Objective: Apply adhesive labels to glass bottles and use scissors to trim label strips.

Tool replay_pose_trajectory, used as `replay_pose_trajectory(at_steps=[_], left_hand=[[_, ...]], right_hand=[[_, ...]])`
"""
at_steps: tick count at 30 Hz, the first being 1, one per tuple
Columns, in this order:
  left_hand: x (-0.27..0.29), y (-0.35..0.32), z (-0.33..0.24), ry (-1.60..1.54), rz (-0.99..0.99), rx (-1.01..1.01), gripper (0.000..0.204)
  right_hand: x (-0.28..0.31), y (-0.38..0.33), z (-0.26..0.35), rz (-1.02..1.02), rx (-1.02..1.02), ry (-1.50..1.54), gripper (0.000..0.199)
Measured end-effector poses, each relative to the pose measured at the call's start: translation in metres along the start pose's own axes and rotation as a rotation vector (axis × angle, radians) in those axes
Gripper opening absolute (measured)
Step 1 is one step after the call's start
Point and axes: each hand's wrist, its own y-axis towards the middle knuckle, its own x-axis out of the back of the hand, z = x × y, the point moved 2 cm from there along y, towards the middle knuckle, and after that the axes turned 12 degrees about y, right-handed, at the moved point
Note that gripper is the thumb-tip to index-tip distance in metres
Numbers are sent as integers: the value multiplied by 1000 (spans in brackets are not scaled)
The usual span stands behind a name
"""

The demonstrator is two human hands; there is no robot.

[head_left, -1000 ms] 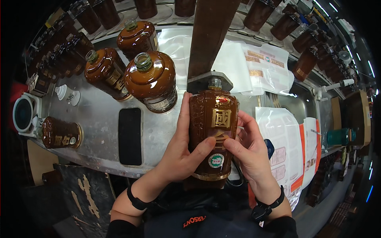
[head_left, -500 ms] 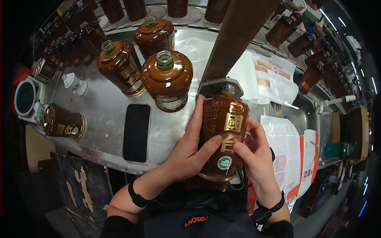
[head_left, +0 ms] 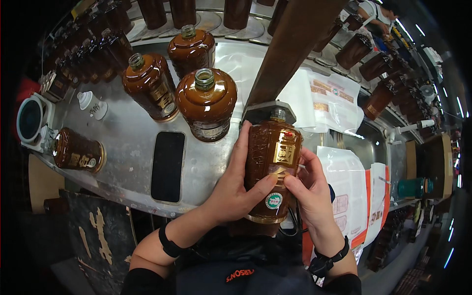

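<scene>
A brown glass bottle (head_left: 263, 155) with raised gold lettering and a round green-and-white sticker stands tilted at the table's front edge. Its open neck points away from me. My left hand (head_left: 231, 191) wraps its left side, thumb pressed on the front. From the right, my right hand (head_left: 313, 189) grips it, its thumb on the lettering close to the left thumb. A small pale film seems to lie under the thumbs; I cannot make it out clearly. Three similar uncapped bottles, the nearest bottle (head_left: 206, 101) among them, stand to the left. Another brown bottle (head_left: 81, 151) lies on its side.
A black phone (head_left: 168, 167) lies on the metal table (head_left: 123, 142), with a small white bottle (head_left: 92, 104) beyond it. A brown post (head_left: 292, 54) rises behind my bottle. Sticker sheets (head_left: 341, 184) and a sink (head_left: 361, 145) are at right. Bottles on round discs (head_left: 241, 28) line the back.
The view has shifted slightly. Both hands keep their hold on the bottle, and the thumbs remain on its front, with the right thumb a little nearer the left.
</scene>
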Motion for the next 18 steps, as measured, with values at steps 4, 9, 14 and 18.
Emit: replay_pose_trajectory(at_steps=[4,9,14,18], left_hand=[[0,-1,-4,-135,0,33,93],[0,-1,-11,-170,25,48,94],[-6,0,-16,-210,-11,56,97],[-3,2,-13,-164,-26,37,97]], right_hand=[[-3,0,4,19,-29,-20,67],[0,2,9,19,-36,-57,67],[1,1,7,-2,-23,-130,67],[21,7,11,10,69,-280,60]])
